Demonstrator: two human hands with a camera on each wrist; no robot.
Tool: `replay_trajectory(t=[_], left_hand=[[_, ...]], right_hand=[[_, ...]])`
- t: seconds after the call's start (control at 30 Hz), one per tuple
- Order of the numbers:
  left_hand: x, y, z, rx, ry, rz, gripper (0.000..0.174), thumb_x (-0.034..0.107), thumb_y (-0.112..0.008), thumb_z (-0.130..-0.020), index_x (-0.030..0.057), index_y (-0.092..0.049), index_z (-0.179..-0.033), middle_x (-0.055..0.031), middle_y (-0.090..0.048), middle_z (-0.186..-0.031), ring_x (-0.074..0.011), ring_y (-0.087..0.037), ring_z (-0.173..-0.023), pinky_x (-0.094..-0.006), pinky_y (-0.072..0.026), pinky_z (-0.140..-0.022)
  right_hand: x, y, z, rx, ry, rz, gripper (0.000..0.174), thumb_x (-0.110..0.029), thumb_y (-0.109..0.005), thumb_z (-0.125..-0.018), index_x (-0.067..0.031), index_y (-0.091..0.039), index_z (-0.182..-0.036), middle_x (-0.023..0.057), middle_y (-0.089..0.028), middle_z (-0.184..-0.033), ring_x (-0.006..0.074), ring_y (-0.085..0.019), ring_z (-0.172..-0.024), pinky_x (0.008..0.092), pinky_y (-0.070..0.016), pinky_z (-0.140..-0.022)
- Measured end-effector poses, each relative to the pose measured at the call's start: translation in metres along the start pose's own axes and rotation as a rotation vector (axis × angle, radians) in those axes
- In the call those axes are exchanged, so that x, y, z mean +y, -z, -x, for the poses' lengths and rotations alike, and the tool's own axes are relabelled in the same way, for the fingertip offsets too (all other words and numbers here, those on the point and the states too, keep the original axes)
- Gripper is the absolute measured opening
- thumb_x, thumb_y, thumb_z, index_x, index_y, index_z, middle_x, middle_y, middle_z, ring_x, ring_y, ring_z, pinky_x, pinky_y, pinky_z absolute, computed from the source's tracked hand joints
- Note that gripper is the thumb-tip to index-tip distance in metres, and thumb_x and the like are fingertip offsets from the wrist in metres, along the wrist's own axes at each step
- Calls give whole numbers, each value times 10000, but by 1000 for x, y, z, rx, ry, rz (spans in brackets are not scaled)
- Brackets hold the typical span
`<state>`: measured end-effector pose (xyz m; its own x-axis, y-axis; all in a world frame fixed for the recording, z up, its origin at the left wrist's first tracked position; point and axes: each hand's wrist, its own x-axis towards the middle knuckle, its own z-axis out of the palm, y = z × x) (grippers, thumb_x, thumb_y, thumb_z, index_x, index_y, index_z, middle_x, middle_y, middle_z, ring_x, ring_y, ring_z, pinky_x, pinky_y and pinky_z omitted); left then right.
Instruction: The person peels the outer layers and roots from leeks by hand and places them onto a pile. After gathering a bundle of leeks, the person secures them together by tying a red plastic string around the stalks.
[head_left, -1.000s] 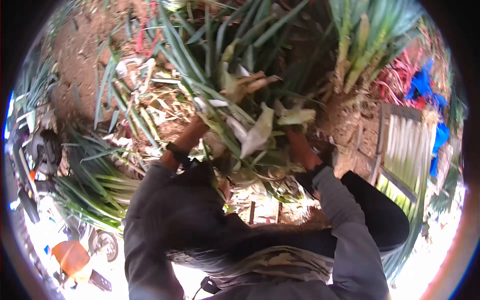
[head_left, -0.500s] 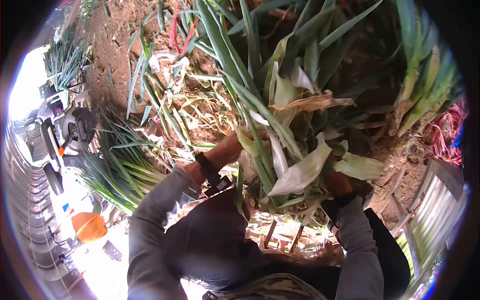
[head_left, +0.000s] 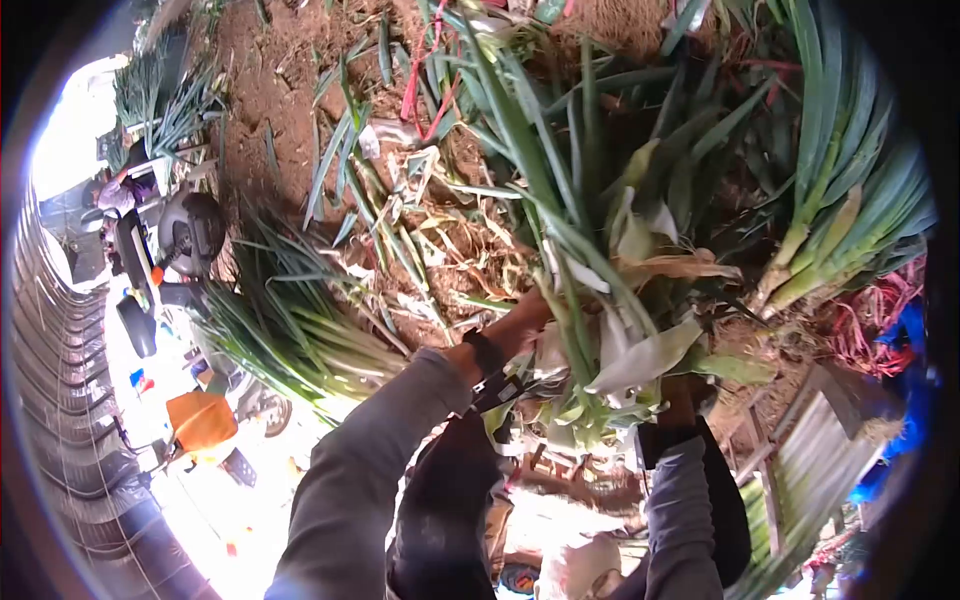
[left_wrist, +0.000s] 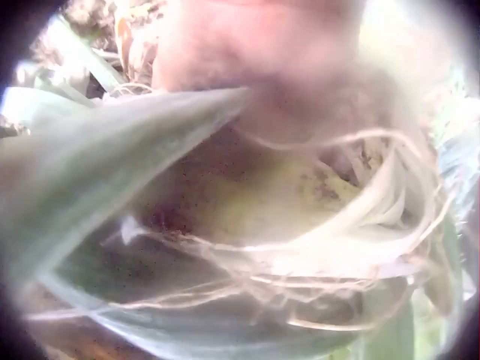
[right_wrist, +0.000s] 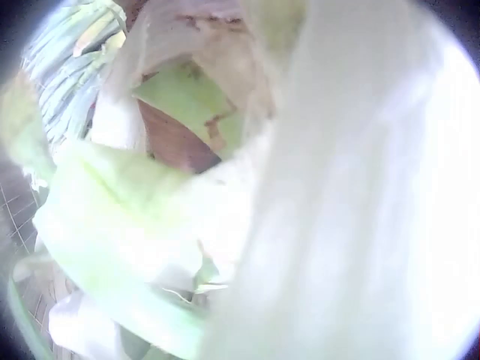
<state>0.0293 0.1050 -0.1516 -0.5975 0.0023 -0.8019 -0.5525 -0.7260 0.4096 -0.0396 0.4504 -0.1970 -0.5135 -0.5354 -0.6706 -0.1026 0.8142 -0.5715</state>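
In the head view a loose heap of leek leaves and pale peeled skins (head_left: 645,355) lies between the two hands, above the person's lap. My left hand (head_left: 525,322) reaches into its left side, fingers buried in the leaves. On the heap's right side is my right hand (head_left: 682,395), mostly covered by a pale leaf. A blurred part of the left hand (left_wrist: 262,45) fills the top of the left wrist view, with stringy skins (left_wrist: 337,259) below it. Wide pale leek skins (right_wrist: 120,210) fill much of the right wrist view. Neither hand's fingertips show.
Bundled leeks lie at left (head_left: 330,350) and upper right (head_left: 840,200). More leeks (head_left: 825,460) are in a wooden frame at lower right, near red string (head_left: 880,320) and blue plastic (head_left: 905,420). Trimmings (head_left: 430,230) litter the soil. A motorcycle (head_left: 190,235) stands beyond, left.
The head view has shifted, so the surroundings appear farther right. The left forearm now extends farther into view, and less of the lap shows. Both hands stay at the leek leaf heap.
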Motion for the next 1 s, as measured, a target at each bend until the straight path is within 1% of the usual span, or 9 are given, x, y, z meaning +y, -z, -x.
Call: replay_trajectory(t=[0.13,0.33,0.37,0.43,0.57,0.7,0.87,0.97,1.0], left_hand=[[52,-72,54,-14,-16,-9,260,111,-753,-891,34,-721,-1137,-89,-748,-1045,-175,-717,-952,-349,-580,-886],[125,-164,143,-152,-191,151,419,236,-634,-998,56,-576,-1372,-83,-655,-1290,-197,-608,-1186,-387,-464,-1041],[147,-172,151,-232,16,183,456,229,-621,-1007,53,-521,-1415,-85,-623,-1343,-228,-574,-1249,-410,-428,-1095],[169,-194,196,-296,-505,-151,418,287,-561,-1046,78,-514,-1406,-82,-643,-1278,-188,-639,-1118,-381,-538,-951],[263,-229,246,-594,53,294,420,310,-491,-1073,81,-484,-1426,-112,-619,-1314,-223,-680,-1086,-371,-584,-916],[371,-277,282,-805,-283,-51,620,182,-693,-976,78,-359,-1489,-142,-563,-1398,-237,-596,-1252,-408,-517,-1060],[470,-302,274,-818,-472,-303,620,142,-782,-899,60,-463,-1425,-124,-601,-1347,-198,-611,-1211,-360,-517,-1043],[511,-285,259,-724,-197,-219,746,142,-767,-912,98,-344,-1525,-87,-563,-1357,-186,-623,-1147,-356,-563,-967],[537,-289,265,-699,-315,-290,681,157,-729,-944,89,-363,-1514,-103,-571,-1357,-196,-627,-1158,-362,-572,-963]], right_hand=[[-64,77,67,27,-138,-105,665,-67,-615,-866,-25,-399,-1494,215,-512,-1426,339,-540,-1272,425,-433,-1087],[-187,187,170,90,-289,-250,680,-69,-623,-863,-26,-389,-1500,217,-498,-1438,342,-523,-1289,426,-425,-1095],[-211,201,182,102,-299,-269,682,-70,-624,-863,-26,-387,-1501,217,-496,-1441,342,-520,-1291,426,-424,-1096],[-262,230,198,144,-291,-310,687,-71,-626,-862,-26,-384,-1503,217,-492,-1445,343,-514,-1297,426,-422,-1099],[-375,282,194,229,-283,-434,697,-72,-631,-860,-27,-377,-1507,218,-483,-1453,344,-503,-1308,426,-416,-1104],[-452,317,177,304,-253,-551,707,-74,-636,-858,-27,-371,-1512,220,-474,-1462,346,-492,-1319,426,-411,-1109],[-498,345,151,333,-264,-677,720,-76,-642,-855,-28,-362,-1517,221,-463,-1472,348,-477,-1333,427,-405,-1115],[-510,368,140,348,-287,-725,728,-77,-645,-854,-28,-357,-1520,222,-456,-1479,349,-469,-1342,427,-401,-1119],[-516,379,133,351,-285,-735,730,-78,-646,-853,-29,-356,-1521,222,-454,-1481,350,-466,-1345,427,-400,-1120]])
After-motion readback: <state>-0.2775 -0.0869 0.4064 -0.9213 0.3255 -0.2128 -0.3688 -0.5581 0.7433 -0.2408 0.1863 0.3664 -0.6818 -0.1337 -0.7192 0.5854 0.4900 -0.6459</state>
